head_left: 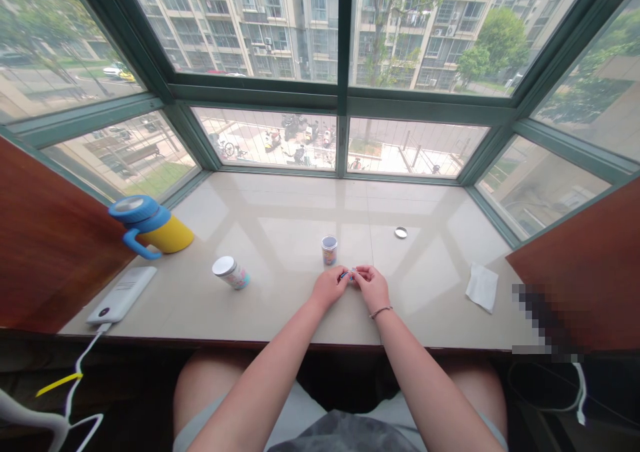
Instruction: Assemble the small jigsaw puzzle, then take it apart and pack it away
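Observation:
My left hand [331, 287] and my right hand [371, 287] meet over the sill, fingertips pinched together. Between them is a small blue-and-white piece [352, 275], too small and covered to name its kind. Just beyond my left hand an open small printed canister [329, 255] stands upright, its inside looking dark. Further off to the right a round silvery lid [401, 233] lies flat, apart from both hands. To the left is a second printed canister [234, 275] with its white lid on.
A yellow mug with a blue lid and handle [167, 232] stands at the far left. In front of it lies a white power bank [123, 295] with a cable. At right, a white tissue [483, 287] rests on the pale tiled sill [280, 212], beneath green-framed windows.

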`<state>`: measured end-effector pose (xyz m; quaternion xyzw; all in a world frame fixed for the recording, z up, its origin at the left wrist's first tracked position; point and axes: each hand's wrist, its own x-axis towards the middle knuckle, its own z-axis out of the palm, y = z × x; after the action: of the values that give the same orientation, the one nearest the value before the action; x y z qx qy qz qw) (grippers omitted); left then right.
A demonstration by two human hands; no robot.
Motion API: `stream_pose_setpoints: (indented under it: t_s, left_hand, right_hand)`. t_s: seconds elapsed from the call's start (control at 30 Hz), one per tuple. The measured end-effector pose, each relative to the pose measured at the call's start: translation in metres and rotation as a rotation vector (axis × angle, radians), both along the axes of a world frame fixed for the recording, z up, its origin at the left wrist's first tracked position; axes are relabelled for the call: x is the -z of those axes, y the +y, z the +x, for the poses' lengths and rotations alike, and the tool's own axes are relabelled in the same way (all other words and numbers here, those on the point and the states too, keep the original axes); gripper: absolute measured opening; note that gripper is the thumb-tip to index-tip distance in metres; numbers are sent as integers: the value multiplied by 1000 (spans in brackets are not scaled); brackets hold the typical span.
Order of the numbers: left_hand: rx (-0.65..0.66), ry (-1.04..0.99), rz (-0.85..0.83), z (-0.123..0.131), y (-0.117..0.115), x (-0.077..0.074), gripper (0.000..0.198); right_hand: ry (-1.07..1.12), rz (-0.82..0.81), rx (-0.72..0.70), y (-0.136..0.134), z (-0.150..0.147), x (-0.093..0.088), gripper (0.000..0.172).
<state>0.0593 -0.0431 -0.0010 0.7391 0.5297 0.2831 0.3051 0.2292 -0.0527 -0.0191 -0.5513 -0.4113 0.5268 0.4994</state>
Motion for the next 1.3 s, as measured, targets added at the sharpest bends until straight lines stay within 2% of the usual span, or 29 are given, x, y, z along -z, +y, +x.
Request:
stream_pose_setpoints:
  t_s: [0.17,0.43,0.63,0.83,1.13,1.3]
  left_hand:
    - [-58,9,26,0,0,3,29]
    - [-51,-6,41,-1,0,5,30]
    - [-103,-12,70,-1,0,7,32]
    - [-132,18,65,0,1,12,31]
    - [-39,21,37,1,0,7,35]
    - [2,-9,35,-1,0,6,29]
  right_hand:
    - [3,12,25,-2,-2,3,46]
    - [-76,17,77,-5,-6,5,42]
    - [-46,-15,176,-2,-6,3,40]
    - [-84,7,124,-4,-7,2,40]
    - [-193,48,105,-6,-8,2,40]
    - [-221,65,104,-7,-8,0,40]
